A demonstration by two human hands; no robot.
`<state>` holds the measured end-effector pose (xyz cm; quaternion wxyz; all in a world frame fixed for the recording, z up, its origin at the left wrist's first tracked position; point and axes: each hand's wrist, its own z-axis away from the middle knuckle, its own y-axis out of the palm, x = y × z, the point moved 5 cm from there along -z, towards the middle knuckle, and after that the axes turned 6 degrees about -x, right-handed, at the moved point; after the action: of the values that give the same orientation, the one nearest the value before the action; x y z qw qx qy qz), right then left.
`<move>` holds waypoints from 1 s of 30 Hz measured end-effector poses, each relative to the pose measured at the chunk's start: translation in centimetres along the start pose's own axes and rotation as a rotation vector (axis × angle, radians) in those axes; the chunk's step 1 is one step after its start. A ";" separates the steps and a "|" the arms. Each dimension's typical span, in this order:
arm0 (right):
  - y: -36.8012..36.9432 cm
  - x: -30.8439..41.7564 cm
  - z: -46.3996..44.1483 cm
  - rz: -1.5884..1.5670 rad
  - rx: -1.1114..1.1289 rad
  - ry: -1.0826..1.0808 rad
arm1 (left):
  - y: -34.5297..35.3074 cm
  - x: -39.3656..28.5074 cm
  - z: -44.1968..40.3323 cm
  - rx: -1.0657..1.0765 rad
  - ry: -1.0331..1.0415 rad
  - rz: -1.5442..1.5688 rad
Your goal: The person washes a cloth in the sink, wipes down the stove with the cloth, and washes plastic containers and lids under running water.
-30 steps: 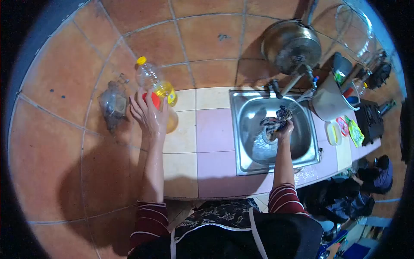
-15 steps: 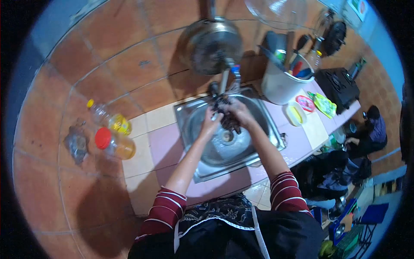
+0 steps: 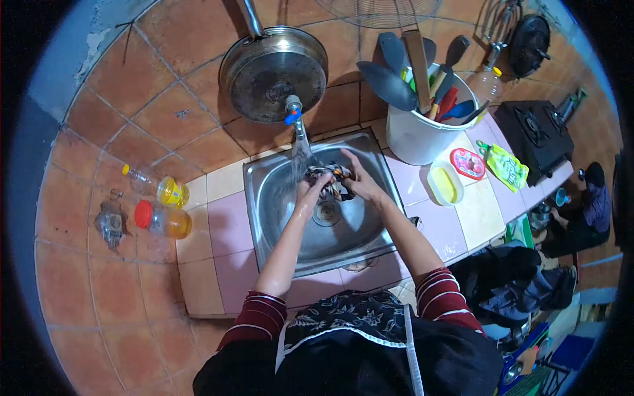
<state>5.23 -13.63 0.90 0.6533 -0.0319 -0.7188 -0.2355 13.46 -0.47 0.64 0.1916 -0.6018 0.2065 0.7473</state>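
A wet, crumpled cloth (image 3: 338, 190) with a dark and light pattern is bunched between both hands over the steel sink (image 3: 284, 254). My left hand (image 3: 309, 197) grips its left side, fingers curled round it. On the other side my right hand (image 3: 365, 183) holds the cloth, with one finger raised away from it. Water runs from the tap (image 3: 295, 119), which has a blue handle, and falls beside the cloth and my left hand. The drain (image 3: 326, 213) shows below the cloth.
A steel pan (image 3: 274, 72) hangs above the tap. To the right stand a white bucket (image 3: 413, 142) of utensils, a yellow sponge tub (image 3: 445, 183), a green packet (image 3: 507, 168) and a black stove (image 3: 536, 138). Bottles and a red-lidded jar (image 3: 165, 220) stand left. A person (image 3: 584, 208) crouches far right.
The view has shifted, and the tap now shows clearly. My hands have moved the cloth out from under the stream, and the right fingers have spread somewhat.
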 end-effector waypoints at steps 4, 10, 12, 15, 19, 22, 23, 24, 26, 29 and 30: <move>-0.3 0.2 0.1 0.191 0.274 0.077 | 1.5 -1.3 1.2 0.072 -0.037 -0.010; -2.1 4.0 0.8 -0.053 0.146 0.352 | -1.3 -0.1 1.7 0.113 -0.196 0.107; -1.5 5.3 1.2 -0.072 0.145 0.334 | 0.7 -1.7 3.4 0.218 -0.260 0.263; -0.6 7.0 0.8 0.024 0.121 0.239 | 2.0 -4.0 3.9 0.254 0.160 -0.254; 0.9 9.0 0.8 -0.040 0.102 0.257 | 0.0 -3.1 2.6 -0.141 0.609 -0.499; 2.5 6.5 -1.1 0.062 0.153 -0.019 | -0.5 -1.4 3.1 -0.231 0.210 -0.140; 3.0 5.4 -1.6 0.188 0.153 -0.001 | -0.4 -0.1 2.7 -0.179 0.070 0.021; 3.7 5.0 -1.5 0.140 0.088 -0.025 | 1.0 -1.4 3.5 -0.162 0.075 0.023; 4.5 5.9 -1.0 0.199 -0.004 -0.056 | 4.5 -4.5 6.2 -0.075 -0.130 0.579; 4.3 5.6 -2.6 0.341 -0.062 -0.152 | 3.2 -4.5 6.1 -0.128 -0.134 0.353; 4.2 5.2 -3.3 0.449 -0.060 -0.156 | 2.7 -4.5 6.3 -0.081 -0.059 0.125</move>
<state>9.00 -12.50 7.19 0.6307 -0.2285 -0.7345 -0.1022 7.76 0.52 6.41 0.1260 -0.5727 0.2073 0.7831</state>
